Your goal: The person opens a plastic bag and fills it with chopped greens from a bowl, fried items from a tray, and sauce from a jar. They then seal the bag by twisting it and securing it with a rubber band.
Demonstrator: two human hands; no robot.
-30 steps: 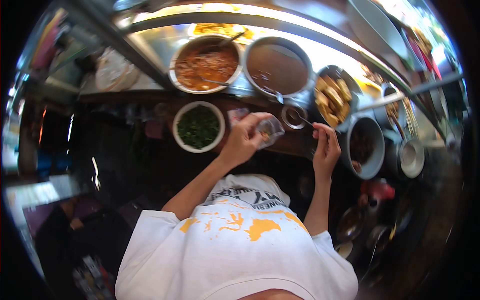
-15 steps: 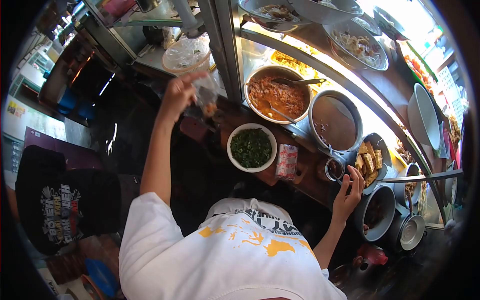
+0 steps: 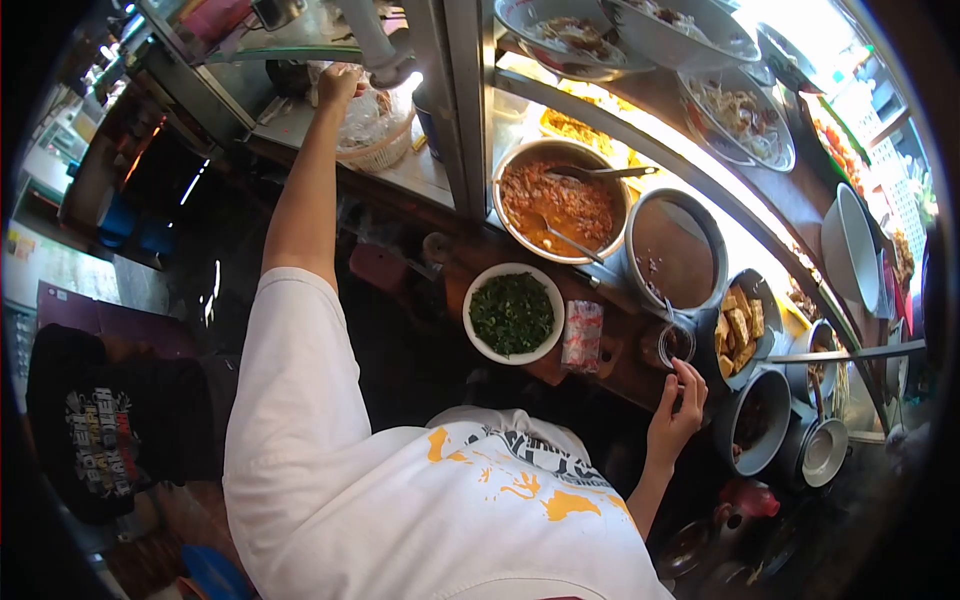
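Observation:
My left hand [image 3: 342,84] reaches into the glass case at the upper left, over a woven basket [image 3: 378,152] of clear plastic bags [image 3: 368,118]. Its fingers are bent together, and I cannot tell what is between them. My right hand [image 3: 676,412] is low on the right, fingers loosely bent and apart, fingertips right at the rim of a small glass jar [image 3: 676,345] with dark contents. A white bowl of chopped greens [image 3: 511,313] sits on the wooden counter, beside a red-and-white wrapped packet [image 3: 581,336].
Behind the counter stand a pot of red stew [image 3: 557,195] with a ladle and spoon, and a pot of brown sauce [image 3: 675,245]. Fried pieces [image 3: 740,330] fill a bowl at right. A metal post [image 3: 455,110] divides the cases. A person in black [image 3: 110,430] is at left.
My left hand has moved up and away to the basket; the clear bag it held is no longer distinct. My right hand has shifted lower, with its fingertips at the jar's near rim.

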